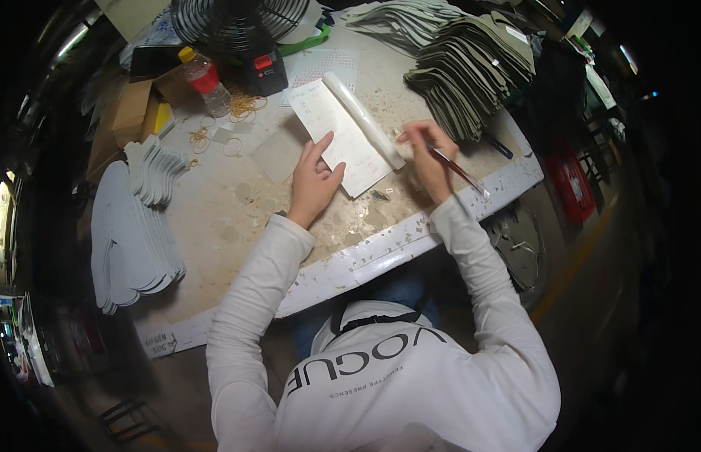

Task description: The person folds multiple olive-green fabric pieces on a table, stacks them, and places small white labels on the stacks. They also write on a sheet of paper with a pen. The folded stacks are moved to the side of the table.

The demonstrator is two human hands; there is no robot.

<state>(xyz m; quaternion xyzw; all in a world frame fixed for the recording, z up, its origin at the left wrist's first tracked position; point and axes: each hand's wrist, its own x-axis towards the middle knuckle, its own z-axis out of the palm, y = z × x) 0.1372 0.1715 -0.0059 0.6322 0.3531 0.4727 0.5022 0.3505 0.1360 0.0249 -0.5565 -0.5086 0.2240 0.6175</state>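
A white notepad (339, 135) lies at a slant on the worktable, its pages curled back into a roll (361, 120) along the right side. Faint handwriting shows on the top sheet. My left hand (317, 181) rests on the pad's lower left edge, thumb and fingers spread. To the right of the roll, my right hand (432, 154) has its fingers closed around a slim dark-red pen-like tool (465, 176). The tool's pale tip points down and right, away from the paper; its exact kind is unclear.
Stacks of grey cut pieces (135, 233) lie at left, dark layered pieces (471, 71) at far right. A bottle (206, 81), rubber bands (245, 108), a cardboard box (132, 109) and a fan (241, 22) stand behind. Scraps litter the worktable (237, 256). A red crate (570, 184) is beyond its right edge.
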